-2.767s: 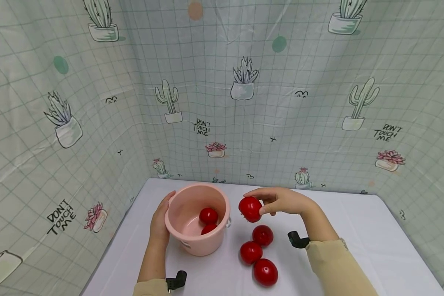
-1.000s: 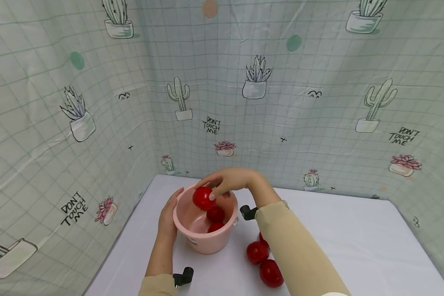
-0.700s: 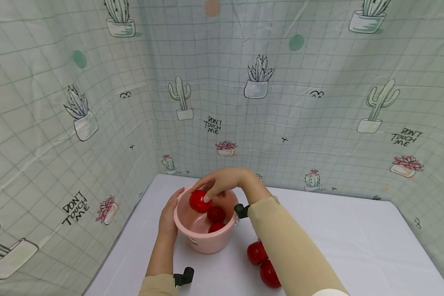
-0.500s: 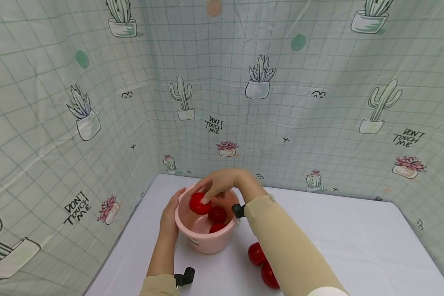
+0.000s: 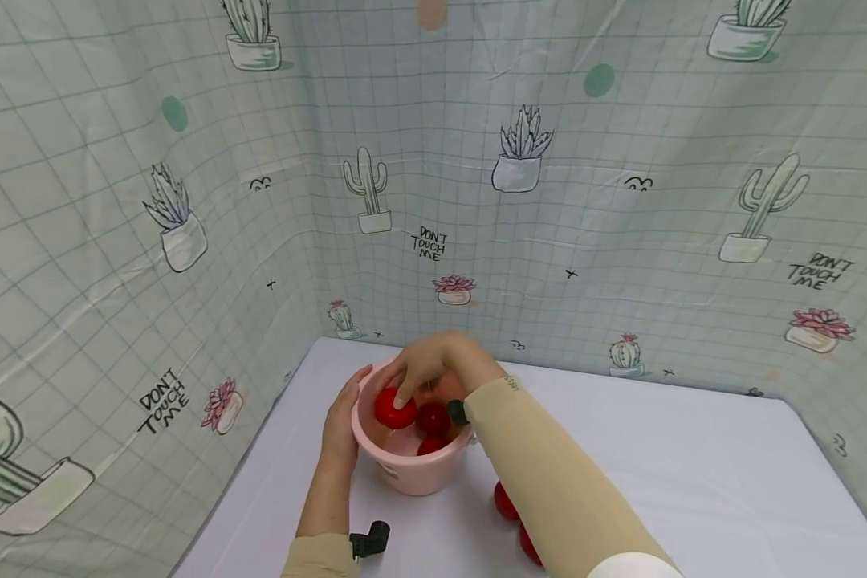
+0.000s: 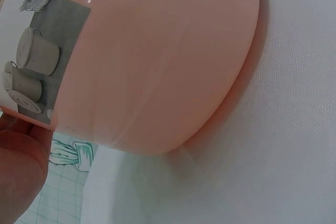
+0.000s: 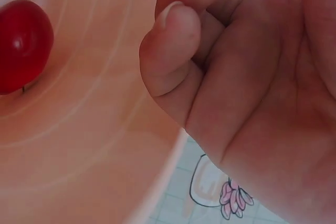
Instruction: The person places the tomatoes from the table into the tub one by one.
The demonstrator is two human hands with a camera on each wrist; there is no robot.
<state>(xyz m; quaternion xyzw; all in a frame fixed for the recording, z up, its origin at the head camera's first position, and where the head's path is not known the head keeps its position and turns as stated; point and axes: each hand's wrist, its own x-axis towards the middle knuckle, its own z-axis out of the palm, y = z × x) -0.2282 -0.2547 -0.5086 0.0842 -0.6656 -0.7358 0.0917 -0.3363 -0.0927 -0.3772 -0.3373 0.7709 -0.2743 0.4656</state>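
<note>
In the head view my right hand (image 5: 425,361) reaches down into a pink bucket (image 5: 413,478) and pinches a red tomato (image 5: 395,409) between thumb and fingers. Two other tomatoes, one nearer the middle (image 5: 433,419) and one nearer the front (image 5: 432,445), lie in the bucket. The left hand (image 5: 341,417) rests along the bucket's outer left side, fingertips near the rim. In the left wrist view, part of that hand (image 6: 23,171) touches the bucket wall (image 6: 157,66). The right wrist view has the right palm (image 7: 252,82) over the bucket, with a tomato (image 7: 23,45) inside.
On the white table (image 5: 665,466), an upper tomato (image 5: 506,502) and a lower tomato (image 5: 529,546) show partly beside the right sleeve (image 5: 549,457), which covers the rest. A grid-patterned cloth (image 5: 549,241) with cactus drawings stands behind and at the sides.
My right hand has carried a tomato from right of the bucket over the rim and lowered it inside. The left hand has stayed on the bucket. The head view has shifted slightly.
</note>
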